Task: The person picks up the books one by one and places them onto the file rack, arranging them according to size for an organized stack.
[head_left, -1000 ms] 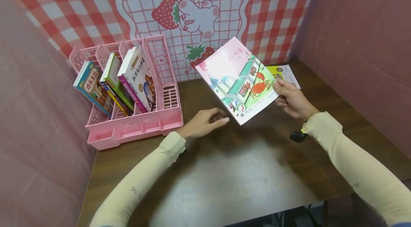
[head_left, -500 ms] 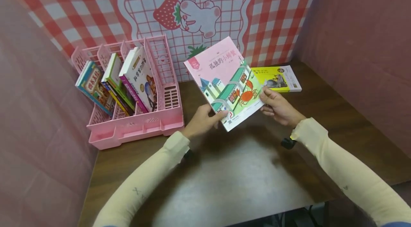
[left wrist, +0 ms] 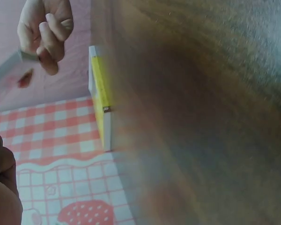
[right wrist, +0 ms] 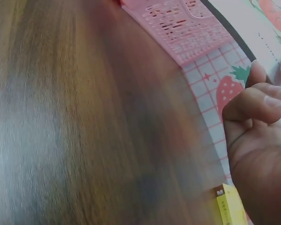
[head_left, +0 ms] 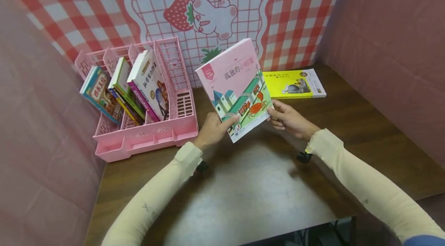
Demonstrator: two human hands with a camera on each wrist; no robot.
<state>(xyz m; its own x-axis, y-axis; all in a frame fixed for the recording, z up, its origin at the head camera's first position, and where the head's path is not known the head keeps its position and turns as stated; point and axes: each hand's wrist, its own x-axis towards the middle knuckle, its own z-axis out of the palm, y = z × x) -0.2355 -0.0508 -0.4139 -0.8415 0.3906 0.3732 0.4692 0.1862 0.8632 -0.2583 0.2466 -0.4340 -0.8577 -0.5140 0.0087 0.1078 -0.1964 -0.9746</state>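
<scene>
A pink picture book (head_left: 240, 83) with a red crab and a green train on its cover is held tilted above the table. My left hand (head_left: 213, 130) grips its lower left edge, thumb lying on the cover. On the lower right edge, my right hand (head_left: 290, 118) pinches the book between thumb and fingers. The right wrist view shows that hand (right wrist: 260, 122) with curled fingers at the book's edge. In the left wrist view, the left hand (left wrist: 2, 183) is partly cut off, and the book is seen nearly edge-on.
A pink book rack (head_left: 146, 136) stands at the left, with several books leaning in its slots and its rightmost slot bare. A yellow book (head_left: 295, 83) lies at the back right of the wooden table (head_left: 243, 192). Curtains close off both sides.
The right hand has brought the pink book leftward, uncovering more of the yellow book. The left hand, apart from it a second ago, has taken hold of its lower left edge.
</scene>
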